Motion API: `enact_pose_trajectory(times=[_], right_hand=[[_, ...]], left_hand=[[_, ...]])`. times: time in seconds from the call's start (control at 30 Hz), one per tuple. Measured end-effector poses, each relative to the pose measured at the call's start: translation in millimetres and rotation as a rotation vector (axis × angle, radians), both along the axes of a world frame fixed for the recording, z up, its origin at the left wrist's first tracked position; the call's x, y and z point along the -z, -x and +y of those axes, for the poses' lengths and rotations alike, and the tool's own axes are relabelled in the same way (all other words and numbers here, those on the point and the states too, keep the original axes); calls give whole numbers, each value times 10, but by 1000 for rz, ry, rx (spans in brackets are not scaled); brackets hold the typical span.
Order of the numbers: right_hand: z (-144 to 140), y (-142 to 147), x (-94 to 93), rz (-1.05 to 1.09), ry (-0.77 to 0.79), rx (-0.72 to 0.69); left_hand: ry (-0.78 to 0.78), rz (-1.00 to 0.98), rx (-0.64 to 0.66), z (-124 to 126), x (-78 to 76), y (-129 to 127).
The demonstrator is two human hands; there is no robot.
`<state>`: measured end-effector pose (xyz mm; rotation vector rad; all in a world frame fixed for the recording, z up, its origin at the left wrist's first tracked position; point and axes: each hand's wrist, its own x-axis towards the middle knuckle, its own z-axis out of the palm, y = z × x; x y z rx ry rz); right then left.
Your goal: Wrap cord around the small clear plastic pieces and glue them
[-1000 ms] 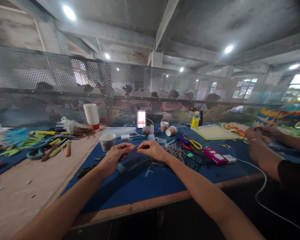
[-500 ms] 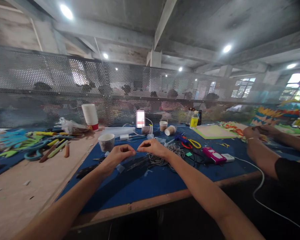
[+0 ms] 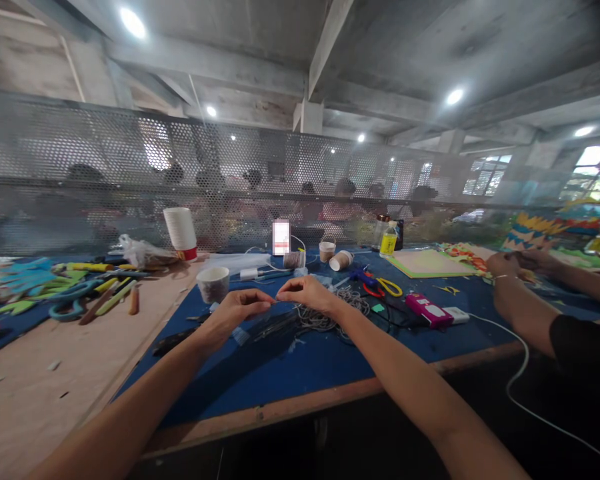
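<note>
My left hand (image 3: 237, 311) and my right hand (image 3: 307, 295) meet fingertip to fingertip above the blue mat (image 3: 280, 387). Both are closed in a pinch; whatever lies between the fingers is too small to make out. Just beyond my right wrist spreads a tangled pile of grey cord (image 3: 320, 317). A patterned paper cup (image 3: 213, 285) stands behind my left hand. Under the hands lie thin dark strands (image 3: 275, 327) and scraps of clear plastic.
A stack of white cups (image 3: 179, 230), scissors (image 3: 70, 300) and several handled tools are at left. To the right are a yellow-labelled bottle (image 3: 389, 241), a magenta box (image 3: 429, 311), a white cable (image 3: 510, 383) and a co-worker's hands (image 3: 505, 267).
My hands have shifted very slightly to the right, with the fingertips still pinched close together. The things on the table look unmoved.
</note>
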<state>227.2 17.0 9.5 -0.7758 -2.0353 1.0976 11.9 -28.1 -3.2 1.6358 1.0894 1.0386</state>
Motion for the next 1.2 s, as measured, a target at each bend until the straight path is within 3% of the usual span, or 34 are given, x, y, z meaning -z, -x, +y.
enact_pose_trajectory(times=[0.27, 0.47, 0.63, 0.77, 0.97, 1.2], right_hand=[[-21, 25, 28, -45, -88, -34], [-104, 88, 44, -93, -298, 23], [-143, 121, 44, -71, -457, 74], [-159, 141, 44, -61, -522, 113], [-146, 157, 47, 31, -396, 98], [-29, 105, 68, -2, -173, 103]], left_hand=[[-61, 134, -76, -4, -2, -38], [-131, 164, -162, 25, 7, -26], [-93, 43, -257, 36, 20, 3], [34, -155, -236, 38, 27, 16], [97, -332, -144, 38, 4, 21], [100, -175, -69, -16, -30, -15]])
